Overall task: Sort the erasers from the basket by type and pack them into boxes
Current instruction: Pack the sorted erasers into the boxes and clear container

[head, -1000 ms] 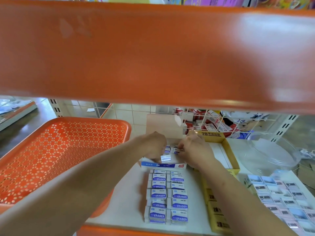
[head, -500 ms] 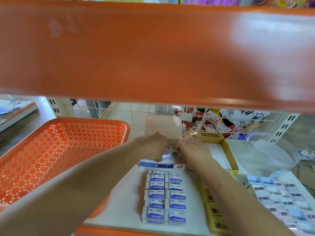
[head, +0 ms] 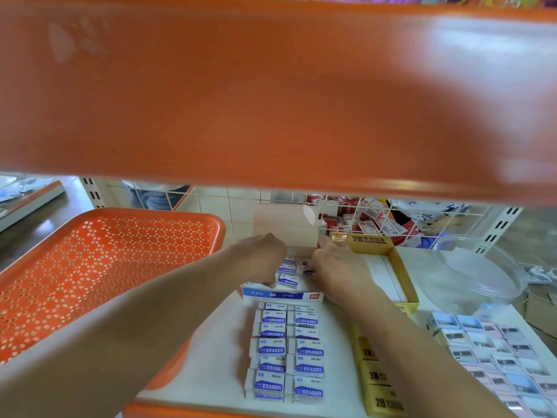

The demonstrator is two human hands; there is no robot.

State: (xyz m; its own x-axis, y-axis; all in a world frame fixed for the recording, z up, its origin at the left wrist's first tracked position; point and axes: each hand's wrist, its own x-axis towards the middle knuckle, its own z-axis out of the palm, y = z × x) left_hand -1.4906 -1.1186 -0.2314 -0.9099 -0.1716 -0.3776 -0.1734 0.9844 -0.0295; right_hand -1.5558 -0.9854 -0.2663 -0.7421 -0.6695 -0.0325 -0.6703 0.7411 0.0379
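An open white-and-blue box (head: 283, 295) stands mid-shelf with blue-and-white erasers (head: 287, 280) packed inside. Both hands reach into it. My left hand (head: 262, 260) curls its fingers down at the box's left side onto a tilted eraser near the front wall. My right hand (head: 334, 267) curls its fingertips on an eraser in the right row; the tips are partly hidden. In front of the box lie two columns of loose blue-and-white erasers (head: 286, 351). The orange perforated basket (head: 90, 267) sits at the left, and what shows of its inside holds nothing.
An orange shelf (head: 271, 101) overhead blocks the upper view. A yellow box (head: 402, 276) stands right of my right hand, with yellow 2B erasers (head: 376, 375) in front. Pastel picture erasers (head: 506, 357) and a clear plastic lid (head: 482, 273) lie far right. A wire rack of red packs (head: 361, 218) stands behind.
Both hands stay inside the box and shift only slightly. The eraser between them has settled lower, toward the front wall of the box.
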